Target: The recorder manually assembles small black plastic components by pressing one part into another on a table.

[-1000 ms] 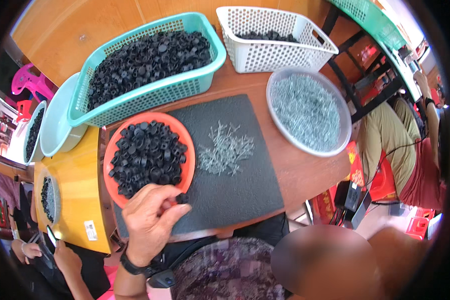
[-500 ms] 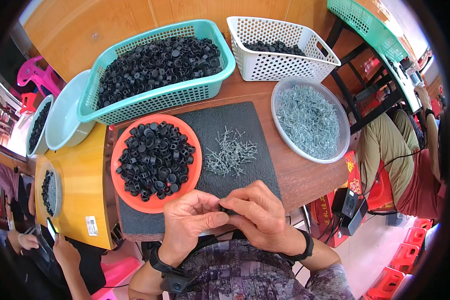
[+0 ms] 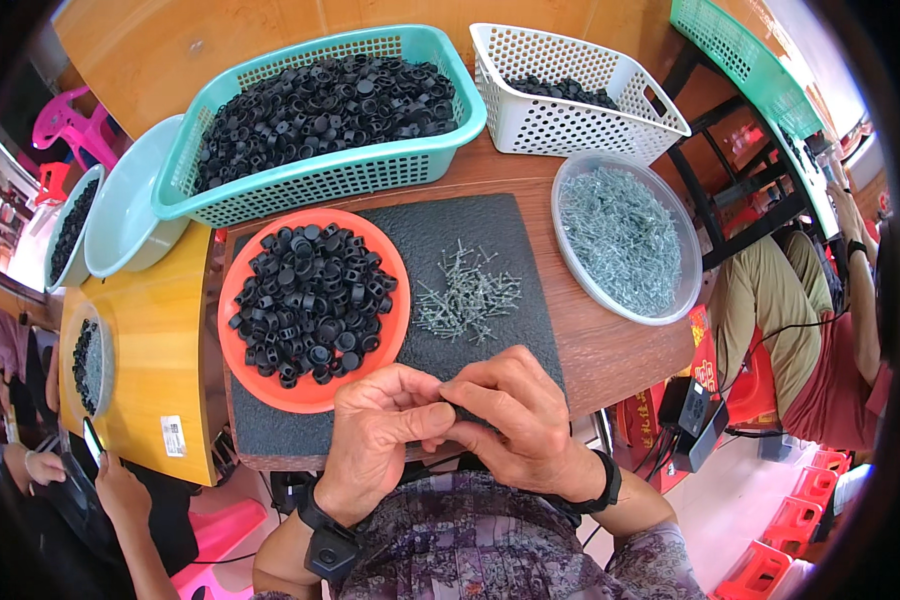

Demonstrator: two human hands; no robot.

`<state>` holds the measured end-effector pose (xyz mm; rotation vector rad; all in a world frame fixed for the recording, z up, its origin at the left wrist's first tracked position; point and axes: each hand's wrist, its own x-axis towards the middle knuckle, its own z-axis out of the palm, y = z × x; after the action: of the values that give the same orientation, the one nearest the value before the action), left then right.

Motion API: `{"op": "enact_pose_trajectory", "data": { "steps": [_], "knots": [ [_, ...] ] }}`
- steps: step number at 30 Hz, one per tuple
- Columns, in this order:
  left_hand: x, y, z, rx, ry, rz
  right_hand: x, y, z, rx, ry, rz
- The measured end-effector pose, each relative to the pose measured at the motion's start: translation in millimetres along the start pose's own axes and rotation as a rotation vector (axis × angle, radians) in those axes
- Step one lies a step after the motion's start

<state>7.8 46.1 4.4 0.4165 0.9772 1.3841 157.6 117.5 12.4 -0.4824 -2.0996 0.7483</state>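
Observation:
My left hand (image 3: 385,435) and my right hand (image 3: 510,420) meet fingertip to fingertip above the near edge of a dark mat (image 3: 470,215). Pinched between them is a small black plastic part (image 3: 456,408), nearly all covered by the fingers. Just beyond the left hand, an orange-red plate (image 3: 228,345) carries a heap of black plastic caps (image 3: 315,300). A loose pile of silvery screws (image 3: 467,295) lies on the mat, beyond the right hand. Whether a screw is also between the fingers cannot be seen.
A round clear tub (image 3: 692,270) full of screws stands at right. Behind are a teal basket (image 3: 320,187) and a white basket (image 3: 580,135), both with black parts. Pale bowls (image 3: 135,215) stand at left. One person holds a phone (image 3: 93,440) at lower left; another sits at right.
My view has shifted slightly. Both hands stay together at the mat's near edge, with small shifts of the fingers around the black part.

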Motion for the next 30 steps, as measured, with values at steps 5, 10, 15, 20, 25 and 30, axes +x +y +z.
{"op": "enact_pose_trajectory", "data": {
  "steps": [5, 10, 15, 20, 25, 30],
  "knots": [
    [-4, 1, 4, -0.077, -0.001, -0.048, -4, 2, -1, 0.014, 0.023, -0.009],
    [-5, -4, 7, -0.049, 0.042, -0.056, -6, 4, 0, 0.026, 0.024, 0.005],
    [-6, -7, 10, 0.045, 0.043, 0.062, -6, 3, -1, -0.005, 0.017, -0.016],
    [-5, -12, 11, 0.009, 0.09, 0.07, -8, 4, 3, 0.003, 0.062, -0.01],
    [-6, -12, 12, -0.059, 0.12, 0.061, -9, 2, 2, -0.022, 0.053, 0.003],
    [-8, -13, 13, -0.015, 0.161, 0.098, -9, 3, -2, -0.014, 0.068, 0.027]
  ]
}}
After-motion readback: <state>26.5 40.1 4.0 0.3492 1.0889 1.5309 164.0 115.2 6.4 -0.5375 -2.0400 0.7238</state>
